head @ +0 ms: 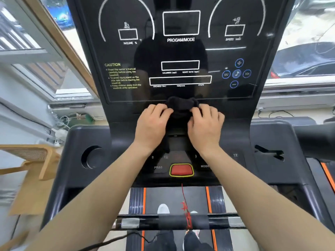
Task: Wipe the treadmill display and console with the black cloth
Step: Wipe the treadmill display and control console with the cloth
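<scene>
Bare forearms, no sleeves, left hand (154, 124), right hand (204, 125), dark trousers (195, 241), white shoes (163, 208)

Daylit windows (306, 38), wooden chair (34, 160), parked car (304, 62)

A wooden chair (34, 160) stands left, a dark car (306, 60) outside the window (308, 24)

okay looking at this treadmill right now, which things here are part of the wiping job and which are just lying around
Part of the job:
- crumpled black cloth
- glossy black treadmill display panel
- dark grey console
- left hand and right hand, both gripping the cloth

Just lying about:
- light wooden chair
- red safety cord
- tangled cables by the window
</scene>
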